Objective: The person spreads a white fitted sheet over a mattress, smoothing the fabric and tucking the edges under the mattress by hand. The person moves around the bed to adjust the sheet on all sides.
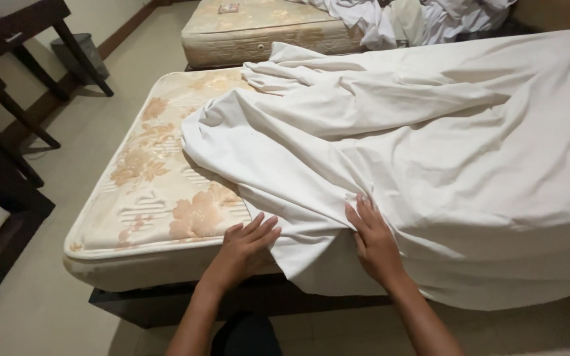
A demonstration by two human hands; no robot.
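i see my left hand (245, 245) at about 7 o'clock in the view, its fingers (264, 229) spread apart and laid flat, tips touching the hanging corner of the white sheet (390, 151) right at the near edge of the mattress (159, 191). nothing is pinched there; the palm rests on the edge of the bed. my right hand (374, 240) sits at about 5 o'clock, fingers (364, 209) held close together and pressed flat on the sheet where a bundle of folds runs up and away from them; i cannot tell whether the thumb grips any cloth underneath.

the sheet lies rumpled over the right-hand part of the mattress, from 12 o'clock round to 4 o'clock, and drapes over the near side of the bed towards the floor. its left edge curves across the bed, leaving the flower-patterned top of the mattress bare from 9 to 11 o'clock. the mattress rests on a dark bed base (166, 306).

farther out at 12 o'clock stands a second mattress (258, 29) with a heap of white bedding (417, 20) on it. at 10 o'clock are dark table legs (80, 59) and a small grey bin (80, 53) on the pale floor (41, 303).
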